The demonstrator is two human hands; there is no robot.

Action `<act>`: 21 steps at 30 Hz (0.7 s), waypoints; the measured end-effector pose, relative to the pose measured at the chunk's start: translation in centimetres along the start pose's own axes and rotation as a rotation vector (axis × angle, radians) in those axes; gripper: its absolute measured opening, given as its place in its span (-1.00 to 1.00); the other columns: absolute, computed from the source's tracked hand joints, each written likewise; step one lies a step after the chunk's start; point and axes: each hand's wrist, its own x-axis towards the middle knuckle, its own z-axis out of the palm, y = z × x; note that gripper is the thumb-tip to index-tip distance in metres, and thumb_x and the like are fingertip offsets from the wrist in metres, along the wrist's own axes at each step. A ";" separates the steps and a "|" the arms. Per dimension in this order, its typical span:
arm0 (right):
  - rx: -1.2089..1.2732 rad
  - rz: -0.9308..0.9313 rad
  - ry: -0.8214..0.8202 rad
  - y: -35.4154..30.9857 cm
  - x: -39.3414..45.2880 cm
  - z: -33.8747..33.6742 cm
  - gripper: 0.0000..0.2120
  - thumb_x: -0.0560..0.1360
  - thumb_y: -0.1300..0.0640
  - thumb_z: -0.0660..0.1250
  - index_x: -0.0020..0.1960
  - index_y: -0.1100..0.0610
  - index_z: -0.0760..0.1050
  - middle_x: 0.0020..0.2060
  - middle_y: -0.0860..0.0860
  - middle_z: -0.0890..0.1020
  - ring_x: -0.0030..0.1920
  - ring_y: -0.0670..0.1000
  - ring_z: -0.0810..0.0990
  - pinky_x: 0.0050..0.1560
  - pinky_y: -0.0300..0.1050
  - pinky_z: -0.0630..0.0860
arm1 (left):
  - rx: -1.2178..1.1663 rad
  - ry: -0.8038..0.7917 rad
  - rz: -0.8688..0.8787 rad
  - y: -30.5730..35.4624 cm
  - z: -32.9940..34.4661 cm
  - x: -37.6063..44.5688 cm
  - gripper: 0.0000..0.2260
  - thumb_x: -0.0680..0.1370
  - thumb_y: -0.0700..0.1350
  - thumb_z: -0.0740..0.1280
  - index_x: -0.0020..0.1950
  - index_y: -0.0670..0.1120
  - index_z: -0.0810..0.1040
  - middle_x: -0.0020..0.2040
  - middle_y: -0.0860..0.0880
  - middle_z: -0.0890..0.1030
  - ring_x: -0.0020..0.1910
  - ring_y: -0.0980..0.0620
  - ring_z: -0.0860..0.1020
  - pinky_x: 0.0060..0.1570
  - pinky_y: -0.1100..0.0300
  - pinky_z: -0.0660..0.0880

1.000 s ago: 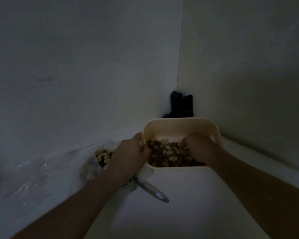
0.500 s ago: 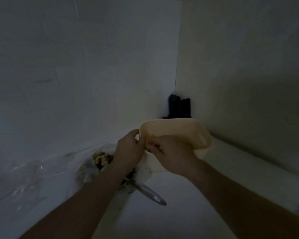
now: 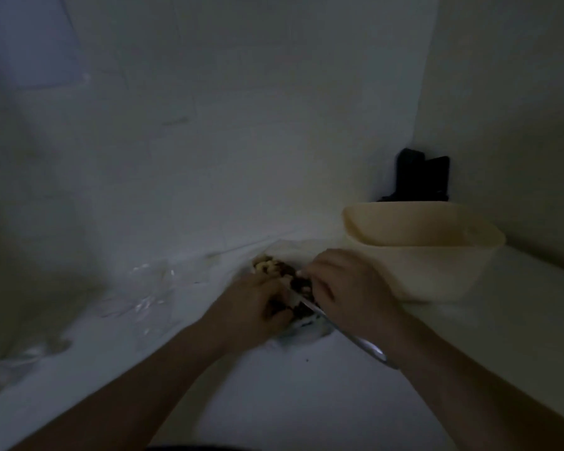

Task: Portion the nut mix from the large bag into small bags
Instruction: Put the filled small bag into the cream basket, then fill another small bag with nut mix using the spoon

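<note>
Lighting dim throughout; two pale, plain walls (image 3: 241, 109) meet in a corner (image 3: 419, 125) at upper right. White bench (image 3: 290, 402) runs along both walls into that corner. A dark object (image 3: 422, 179) stands upright in the corner against the walls; too dark and blurred to identify, possibly two upright black pieces side by side.
</note>
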 end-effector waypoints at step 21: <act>-0.143 0.293 -0.727 -0.5 1.0 6.1 0.06 0.33 -0.68 -0.12 0.65 -0.08 0.08 0.62 -0.06 0.09 0.56 0.15 0.14 0.55 0.13 0.21 | -0.147 -0.050 -0.619 -3.3 -3.8 -1.7 -0.51 0.54 -0.17 0.41 0.48 -0.14 0.47 0.31 -0.21 0.50 0.32 -0.19 0.45 0.14 0.16 0.39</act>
